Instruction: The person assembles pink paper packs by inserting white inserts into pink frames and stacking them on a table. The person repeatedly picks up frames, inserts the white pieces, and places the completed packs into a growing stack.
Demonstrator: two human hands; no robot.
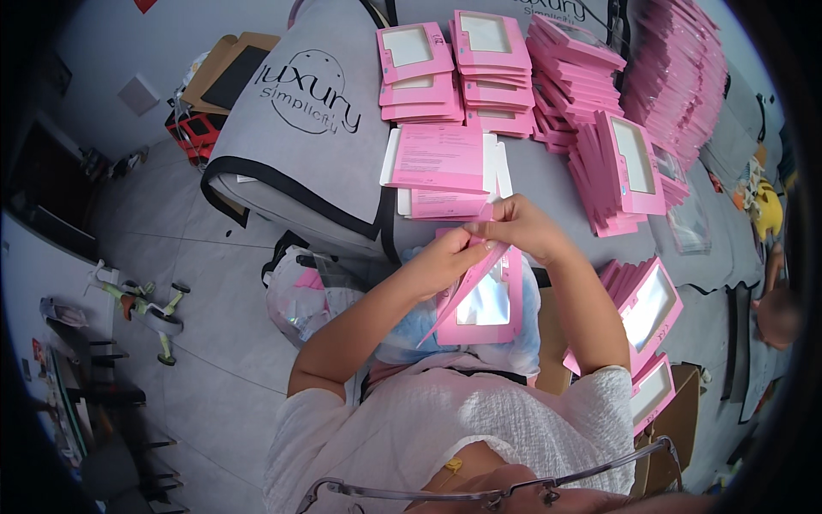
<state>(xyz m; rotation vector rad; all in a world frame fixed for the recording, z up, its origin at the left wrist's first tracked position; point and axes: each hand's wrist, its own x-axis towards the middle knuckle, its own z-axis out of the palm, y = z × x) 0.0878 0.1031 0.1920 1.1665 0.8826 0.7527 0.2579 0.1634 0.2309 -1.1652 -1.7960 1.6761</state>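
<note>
Over my lap, both hands grip a pink cardboard box [465,294] that is tilted on edge. My left hand [447,262] pinches its upper part from the left, thumb on top. My right hand [521,230] closes on the top end, the fingertips of both hands nearly touching. Behind the held box, a flat pink window box [515,319] lies on my lap, its clear window catching the light. Just beyond my hands, unfolded pink box blanks [437,158] with white flaps rest on the grey sofa. Exactly how the top end is folded is hidden by my fingers.
Piles of pink window boxes [490,53] stand on the grey sofa cover [312,128], with a tall plastic-wrapped stack [672,81] at far right. More pink boxes [648,313] lean by my right elbow. A clear bag [295,300] and a child's bike [150,313] are at left.
</note>
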